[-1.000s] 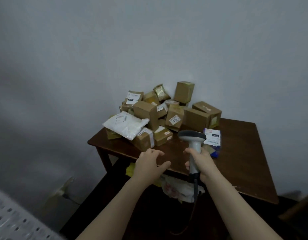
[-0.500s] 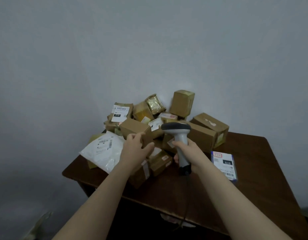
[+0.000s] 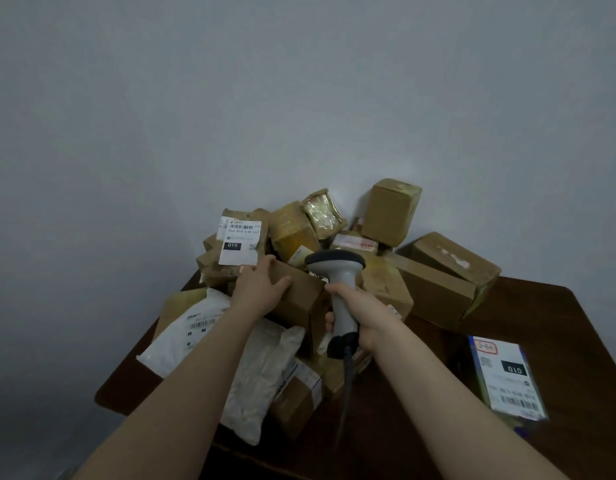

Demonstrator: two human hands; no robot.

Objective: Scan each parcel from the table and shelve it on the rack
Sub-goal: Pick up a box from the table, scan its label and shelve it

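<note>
Since half a second back the camera has closed in on the pile, and I see the left hand (image 3: 261, 289) reaching farther across the brown box (image 3: 301, 303) than it did. It now grips that box from above, fingers curled over the far left edge and thumb spread along the top. The box sits tilted at the near side of the heap, resting partly on a white mailer bag (image 3: 182, 336).

The right hand (image 3: 361, 315) is wrapped round the handle of the scanner (image 3: 335, 264), held upright just right of the box, its dark head level with the box's far corner. A dark cable (image 3: 346, 382) hangs from the handle's base toward me.

Behind the hands, cardboard parcels are heaped against the grey wall (image 3: 299, 98). A labelled parcel (image 3: 239, 242) marked 010 stands far left, and a tall box (image 3: 391, 211) tops the far side. Two long boxes (image 3: 434, 292) lie right of the scanner.

A flat blue-edged parcel (image 3: 507, 379) lies alone, label up, near right on the dark wooden table (image 3: 569, 317).
</note>
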